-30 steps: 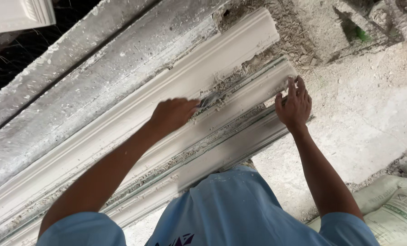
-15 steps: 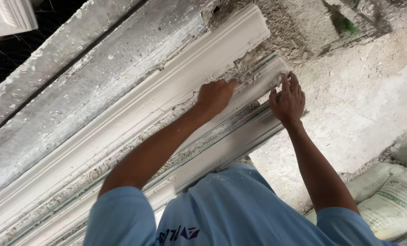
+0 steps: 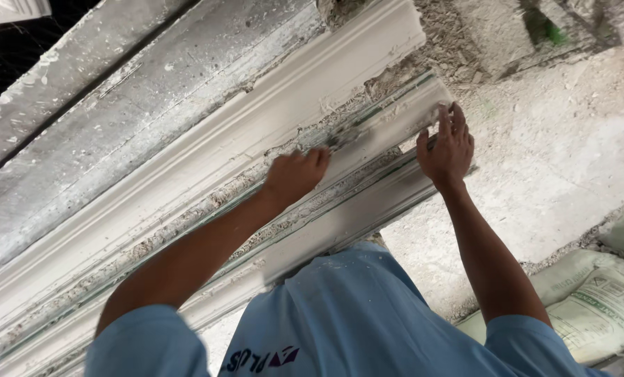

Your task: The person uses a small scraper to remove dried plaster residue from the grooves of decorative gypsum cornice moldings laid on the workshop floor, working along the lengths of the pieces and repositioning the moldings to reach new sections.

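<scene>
— Talk me through it, starting at the left.

— Far left, a long white plaster moulding (image 3: 186, 188) runs slantwise up toward the right, crumbly grit along its grooves. My left hand (image 3: 294, 174) sits about midway on it, fingers curled tight around a small scraping tool (image 3: 343, 137) whose blade presses into the groove.

— And the right?

— My right hand (image 3: 448, 146) is at the moulding's end, fingers spread open and flat against the edge, holding nothing.

— Anything beyond that?

— A rough concrete floor (image 3: 563, 153), and at bottom right a pale printed sack (image 3: 598, 300) lying well apart from both hands.
</scene>
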A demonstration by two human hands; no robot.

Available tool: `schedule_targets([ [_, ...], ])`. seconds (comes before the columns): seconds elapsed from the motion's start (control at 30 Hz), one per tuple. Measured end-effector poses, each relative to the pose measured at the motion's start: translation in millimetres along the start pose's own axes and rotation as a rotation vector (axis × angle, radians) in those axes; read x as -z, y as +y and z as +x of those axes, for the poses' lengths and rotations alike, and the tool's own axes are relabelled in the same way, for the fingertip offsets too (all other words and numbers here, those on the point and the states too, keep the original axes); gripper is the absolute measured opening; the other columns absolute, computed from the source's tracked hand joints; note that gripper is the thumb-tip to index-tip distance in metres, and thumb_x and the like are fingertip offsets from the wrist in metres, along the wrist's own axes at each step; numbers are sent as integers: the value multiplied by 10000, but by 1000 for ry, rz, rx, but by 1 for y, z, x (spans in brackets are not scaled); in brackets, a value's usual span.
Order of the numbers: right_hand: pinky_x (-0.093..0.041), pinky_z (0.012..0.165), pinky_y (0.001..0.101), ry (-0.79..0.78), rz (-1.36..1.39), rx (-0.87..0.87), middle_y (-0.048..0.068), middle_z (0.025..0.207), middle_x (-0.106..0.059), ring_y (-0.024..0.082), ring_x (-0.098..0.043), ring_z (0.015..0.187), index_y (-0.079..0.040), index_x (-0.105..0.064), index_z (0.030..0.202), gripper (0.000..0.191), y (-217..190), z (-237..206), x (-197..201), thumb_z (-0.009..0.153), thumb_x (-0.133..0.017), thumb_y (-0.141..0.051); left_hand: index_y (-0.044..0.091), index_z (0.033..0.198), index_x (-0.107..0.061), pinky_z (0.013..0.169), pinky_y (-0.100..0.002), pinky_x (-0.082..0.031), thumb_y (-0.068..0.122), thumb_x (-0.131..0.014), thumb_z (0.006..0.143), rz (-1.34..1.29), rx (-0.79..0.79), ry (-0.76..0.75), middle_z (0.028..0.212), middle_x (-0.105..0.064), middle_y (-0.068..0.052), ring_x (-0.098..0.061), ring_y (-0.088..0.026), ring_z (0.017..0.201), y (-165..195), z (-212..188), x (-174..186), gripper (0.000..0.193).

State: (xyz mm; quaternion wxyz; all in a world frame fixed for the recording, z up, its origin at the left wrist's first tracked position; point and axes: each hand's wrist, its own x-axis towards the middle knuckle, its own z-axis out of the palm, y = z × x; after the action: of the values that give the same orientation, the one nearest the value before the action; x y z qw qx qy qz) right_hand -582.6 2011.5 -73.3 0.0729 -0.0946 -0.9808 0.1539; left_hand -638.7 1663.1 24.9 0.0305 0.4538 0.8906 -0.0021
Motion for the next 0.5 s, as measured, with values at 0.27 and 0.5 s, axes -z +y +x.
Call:
schedule_targets([
  [0.27, -457, 1097, 524, 5, -4, -11, 255, 1584, -432, 402, -524, 1394, -27, -467, 1557, 647, 4, 2, -7, 1000, -601, -329, -23, 1209, -631, 358, -323, -540, 86, -635, 895, 24, -4, -101, 933, -725, -165, -707, -199, 545, 0, 8, 27, 332],
  [0.5, -456, 1075, 507, -27, 31, -48, 225, 1592, -439, 358, -517, 1404, -69, -483, 1549, 631, 3, 1, -1, 974, -602, -299, 82, 860, -745, 578, -421, -601, 186, -671, 891, -296, 112, 170, 863, -768, -129, -768, -283, 758, 70, 235, 10, 132],
])
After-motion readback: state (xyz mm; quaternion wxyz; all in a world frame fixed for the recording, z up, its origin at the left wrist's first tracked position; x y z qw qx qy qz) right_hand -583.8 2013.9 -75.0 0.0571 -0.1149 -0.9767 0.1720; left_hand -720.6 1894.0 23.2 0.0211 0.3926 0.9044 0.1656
